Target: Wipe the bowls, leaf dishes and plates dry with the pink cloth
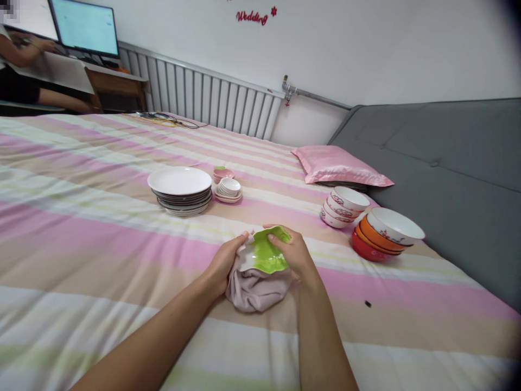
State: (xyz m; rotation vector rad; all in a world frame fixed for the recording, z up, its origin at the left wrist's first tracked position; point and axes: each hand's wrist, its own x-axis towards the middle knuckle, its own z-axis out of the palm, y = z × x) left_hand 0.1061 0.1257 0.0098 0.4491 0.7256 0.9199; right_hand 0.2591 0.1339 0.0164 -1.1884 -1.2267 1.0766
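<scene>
A green leaf-shaped dish (266, 252) with a white rim is held above the striped bedsheet (101, 244) in the middle of the view. My left hand (223, 263) grips its left edge with fingers curled. My right hand (293, 252) is closed on its right edge. A pinkish-grey cloth (256, 290) hangs bunched under the dish, pressed between both hands; which hand grips the cloth I cannot tell.
A stack of white plates (181, 190) and small saucers (228, 190) lie beyond. Stacked patterned bowls (344, 206) and orange-red bowls (385, 233) lie right, near a pink pillow (340, 165) and grey headboard (448, 163). A person sits at a desk with monitors (83, 27) far left.
</scene>
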